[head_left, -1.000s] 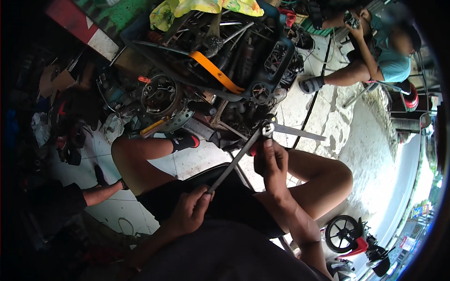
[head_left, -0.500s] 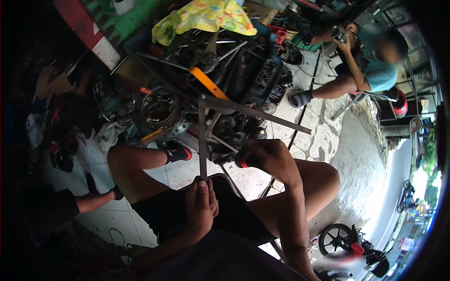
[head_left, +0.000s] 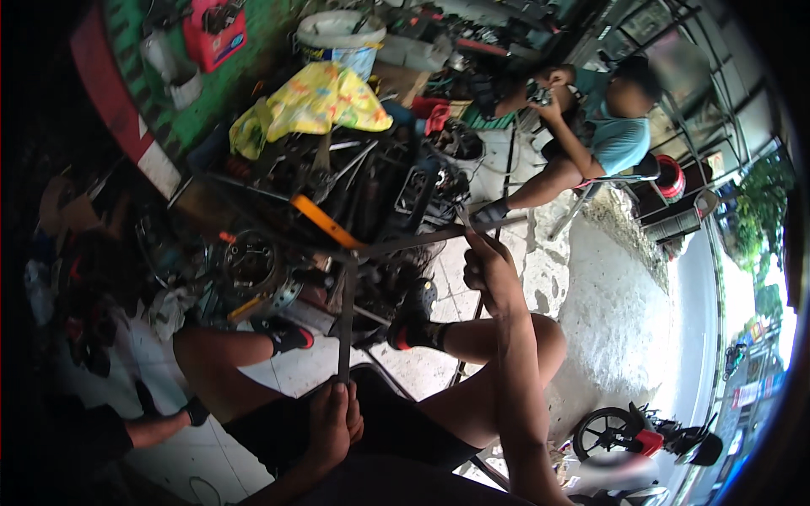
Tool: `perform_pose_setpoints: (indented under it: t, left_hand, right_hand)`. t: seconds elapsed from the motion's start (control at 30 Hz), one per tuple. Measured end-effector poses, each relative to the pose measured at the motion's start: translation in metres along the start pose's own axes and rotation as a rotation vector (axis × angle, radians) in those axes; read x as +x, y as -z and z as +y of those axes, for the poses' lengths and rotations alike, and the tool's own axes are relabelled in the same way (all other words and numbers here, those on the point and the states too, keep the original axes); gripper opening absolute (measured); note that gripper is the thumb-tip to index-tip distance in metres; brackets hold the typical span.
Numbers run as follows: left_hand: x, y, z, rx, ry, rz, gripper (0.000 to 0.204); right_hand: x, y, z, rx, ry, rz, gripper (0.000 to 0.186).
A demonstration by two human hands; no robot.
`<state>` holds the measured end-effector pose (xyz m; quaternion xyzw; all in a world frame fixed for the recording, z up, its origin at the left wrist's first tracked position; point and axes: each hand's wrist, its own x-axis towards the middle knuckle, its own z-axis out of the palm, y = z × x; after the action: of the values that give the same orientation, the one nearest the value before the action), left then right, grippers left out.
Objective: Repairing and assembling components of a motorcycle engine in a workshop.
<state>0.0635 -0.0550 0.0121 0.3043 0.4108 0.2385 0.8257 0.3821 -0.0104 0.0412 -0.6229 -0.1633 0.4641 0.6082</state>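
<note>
Two long flat metal bars meet at a joint [head_left: 354, 252], forming an angle. My left hand [head_left: 335, 423] is closed round the lower end of the upright bar [head_left: 347, 316], above my lap. The other bar [head_left: 413, 242] reaches to the right, over the floor. My right hand [head_left: 491, 271] has its fingers curled, thumb and forefinger pinching that bar toward its far end. A small pale tip shows above those fingers; what it is I cannot make out. An orange flat bar [head_left: 325, 223] lies just behind the joint, among the tools.
A heap of tools under a yellow patterned cloth [head_left: 325, 99] stands ahead. Wheel hub parts [head_left: 251, 260] lie at left. A white bucket [head_left: 340, 35] stands behind. At right a seated person [head_left: 612, 126] handles a metal part; a motorcycle [head_left: 645, 438] is parked lower right.
My right hand has risen from near my knee to the right-hand bar and taken hold of it. That bar has swung upward at its far end. The view has shifted, showing more of the background.
</note>
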Motion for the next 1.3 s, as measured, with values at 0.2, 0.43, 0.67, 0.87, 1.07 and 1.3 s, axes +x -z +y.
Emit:
perform_pose_setpoints:
  t: [0.2, 0.43, 0.67, 0.87, 1.07, 1.3]
  left_hand:
    - [0.000, 0.012, -0.008, 0.165, 0.162, -0.128, 0.031]
    - [0.014, -0.004, 0.030, 0.163, 0.107, -0.098, 0.030]
    - [0.040, 0.013, 0.057, 0.105, 0.094, -0.057, 0.031]
    - [0.053, 0.015, 0.079, 0.124, 0.052, -0.158, 0.034]
    - [0.074, 0.001, 0.058, 0.282, 0.022, -0.103, 0.033]
    - [0.087, 0.008, 0.049, 0.250, 0.092, -0.151, 0.033]
  right_hand:
    - [0.067, -0.010, -0.057, -0.413, 0.272, -0.037, 0.029]
    - [0.113, -0.046, -0.039, -0.658, 0.708, 0.065, 0.050]
    - [0.131, -0.064, -0.037, -0.709, 0.679, 0.280, 0.042]
    - [0.132, -0.078, -0.037, -0.683, 0.615, 0.264, 0.038]
    - [0.139, -0.088, -0.021, -0.829, 0.637, 0.274, 0.035]
    - [0.133, -0.086, -0.015, -0.745, 0.835, 0.257, 0.029]
